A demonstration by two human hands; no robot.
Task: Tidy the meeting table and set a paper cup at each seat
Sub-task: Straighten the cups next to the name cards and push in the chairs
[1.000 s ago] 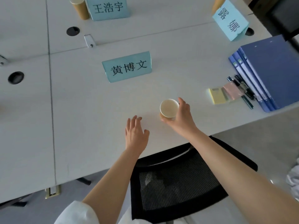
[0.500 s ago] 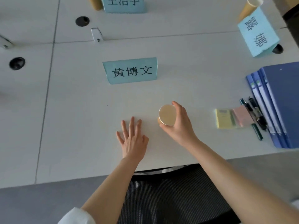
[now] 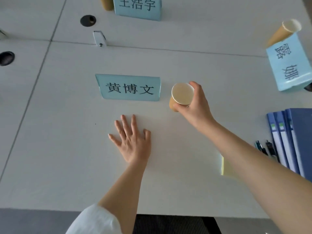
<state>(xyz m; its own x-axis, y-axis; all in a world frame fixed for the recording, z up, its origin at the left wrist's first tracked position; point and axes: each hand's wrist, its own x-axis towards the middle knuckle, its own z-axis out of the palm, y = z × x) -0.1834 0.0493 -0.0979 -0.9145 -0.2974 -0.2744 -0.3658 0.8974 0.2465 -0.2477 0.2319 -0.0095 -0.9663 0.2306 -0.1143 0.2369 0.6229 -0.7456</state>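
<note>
Moving paper cup (image 3: 182, 96) up to name card's (image 3: 129, 87) 3 o'clock | right hand (image 3: 196, 103) gripping it | left hand (image 3: 132, 141) spread flat | seat nearly set

Surface materials at the seat

Matt white laminate table (image 3: 67, 149); tan paper cup (image 3: 181, 97) with smooth pale lining; glossy light-blue name card (image 3: 129, 87); smooth blue plastic binders (image 3: 293, 141).

Two bare forearms enter from the near edge. The left hand (image 3: 133, 141) and right hand (image 3: 196, 103) carry no gloves, rings, watch or bracelet that show. A white sleeve (image 3: 94, 220), of smooth light fabric, is pushed up to about the elbow of the left arm, its edge rounded. The right arm is uncovered as far as the view reaches.
</note>
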